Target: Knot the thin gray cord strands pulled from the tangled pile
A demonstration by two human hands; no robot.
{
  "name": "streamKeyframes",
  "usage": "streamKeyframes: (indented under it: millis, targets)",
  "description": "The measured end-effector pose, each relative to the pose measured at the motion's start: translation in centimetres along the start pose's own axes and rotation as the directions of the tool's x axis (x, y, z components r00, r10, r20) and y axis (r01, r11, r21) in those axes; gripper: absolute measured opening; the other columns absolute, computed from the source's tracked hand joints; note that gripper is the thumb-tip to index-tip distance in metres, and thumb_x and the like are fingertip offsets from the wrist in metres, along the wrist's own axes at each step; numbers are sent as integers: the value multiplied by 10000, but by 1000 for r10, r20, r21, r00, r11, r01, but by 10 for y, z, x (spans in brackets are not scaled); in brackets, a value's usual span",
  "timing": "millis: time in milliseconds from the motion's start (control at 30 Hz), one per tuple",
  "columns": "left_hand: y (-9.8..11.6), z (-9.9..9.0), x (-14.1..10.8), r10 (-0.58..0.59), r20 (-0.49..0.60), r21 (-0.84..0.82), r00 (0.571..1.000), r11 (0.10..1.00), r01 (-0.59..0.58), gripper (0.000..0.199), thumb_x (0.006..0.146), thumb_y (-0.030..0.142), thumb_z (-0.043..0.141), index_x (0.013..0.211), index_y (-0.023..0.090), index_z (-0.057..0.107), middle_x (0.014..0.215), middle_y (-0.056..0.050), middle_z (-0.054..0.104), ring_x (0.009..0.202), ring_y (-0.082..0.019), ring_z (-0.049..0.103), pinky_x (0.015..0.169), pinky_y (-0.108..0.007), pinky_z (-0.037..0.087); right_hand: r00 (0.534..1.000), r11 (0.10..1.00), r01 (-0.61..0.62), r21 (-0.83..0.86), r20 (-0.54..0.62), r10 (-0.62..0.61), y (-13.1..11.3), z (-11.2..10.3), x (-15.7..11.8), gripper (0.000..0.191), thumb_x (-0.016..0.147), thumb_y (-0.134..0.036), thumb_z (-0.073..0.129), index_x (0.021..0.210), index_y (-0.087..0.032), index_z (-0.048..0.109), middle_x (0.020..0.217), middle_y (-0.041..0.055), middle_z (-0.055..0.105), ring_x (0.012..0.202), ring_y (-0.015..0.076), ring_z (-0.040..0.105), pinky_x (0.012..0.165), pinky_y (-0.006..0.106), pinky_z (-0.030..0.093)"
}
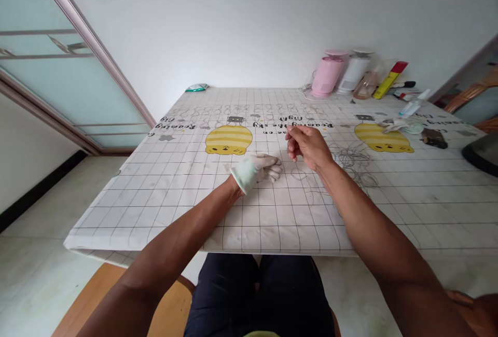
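Note:
My left hand, in a white glove, rests low over the middle of the table, its fingers pointing right. What it may hold is too small to make out. Bare and just to the right, my right hand has its thumb and fingertips pressed together; anything between them is too fine to see. A tangle of thin dark wire lies beside my right wrist. Several thin loops are spread in rows across the table beyond both hands.
At the back right stand a pink cylinder, a white cylinder, a bottle and a yellow-red box. A crumpled glove and a dark block lie at right. A small green packet sits at the back left.

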State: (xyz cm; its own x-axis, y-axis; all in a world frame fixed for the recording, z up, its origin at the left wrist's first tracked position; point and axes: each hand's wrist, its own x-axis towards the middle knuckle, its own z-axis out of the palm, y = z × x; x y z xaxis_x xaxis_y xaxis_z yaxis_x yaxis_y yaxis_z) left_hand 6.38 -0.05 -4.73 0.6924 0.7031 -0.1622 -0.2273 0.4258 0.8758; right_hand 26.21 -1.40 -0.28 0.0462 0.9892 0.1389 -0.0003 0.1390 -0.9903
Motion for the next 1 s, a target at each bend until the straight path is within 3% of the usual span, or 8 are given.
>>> streamKeyframes:
  millis: [167,333,433,533,600,800,900,1000]
  targets:
    - [4,-3,-1,99,-95,-140,991,984,-111,263,860,320,825,930,99,699,858,-90,696,743,-167,670,725,-320,538,999,996,30,-88,30,-27,0,-1,-11,516,908,-704,751,912,-190,709,776,81,713,566,161,632,394,253,448]
    - [9,-6,-3,220,-69,-198,973,953,-229,292,825,341,862,918,118,697,914,-82,706,841,-169,688,775,-297,545,983,965,128,-228,162,-92,11,11,-20,387,937,-577,761,892,-192,753,849,83,744,729,195,693,515,271,560]
    - [10,-2,-4,231,-185,-74,955,966,-248,224,885,315,786,975,122,716,945,-94,742,847,-179,710,765,-305,549,985,953,158,-257,103,-136,19,23,-22,368,970,-549,708,858,-200,736,780,57,722,645,169,661,515,272,556]
    - [10,3,-3,282,-386,148,878,959,-243,186,926,242,697,1069,131,742,925,-81,770,778,-167,712,735,-306,558,990,960,133,-246,75,-118,24,31,-22,390,982,-576,671,853,-209,699,769,52,718,622,170,665,489,269,539]
    - [8,4,-2,327,-443,301,835,931,-206,194,929,231,675,1081,152,767,903,-66,775,757,-163,707,721,-295,557,990,974,112,-196,104,-92,26,34,-23,401,984,-593,664,847,-216,670,735,37,698,593,163,646,487,269,527]
    - [1,2,-5,468,-349,654,812,742,-147,164,955,297,655,886,238,792,806,-15,748,748,-158,690,708,-258,519,957,992,-97,76,280,72,26,28,-22,353,935,-534,765,850,-215,640,660,-13,618,512,132,543,446,258,442]
    - [0,5,-7,448,-322,654,834,742,-146,195,975,327,626,922,243,794,775,-7,743,737,-161,702,704,-259,524,910,978,-187,88,392,138,23,19,-20,377,912,-546,796,851,-213,630,636,-21,606,498,126,520,440,254,423]
    - [2,9,-7,397,-336,605,854,786,-127,207,970,320,617,907,231,793,765,-12,749,716,-160,702,680,-260,529,892,986,-162,31,432,133,21,13,-19,410,914,-579,792,841,-207,634,638,-11,623,504,132,540,459,265,456]
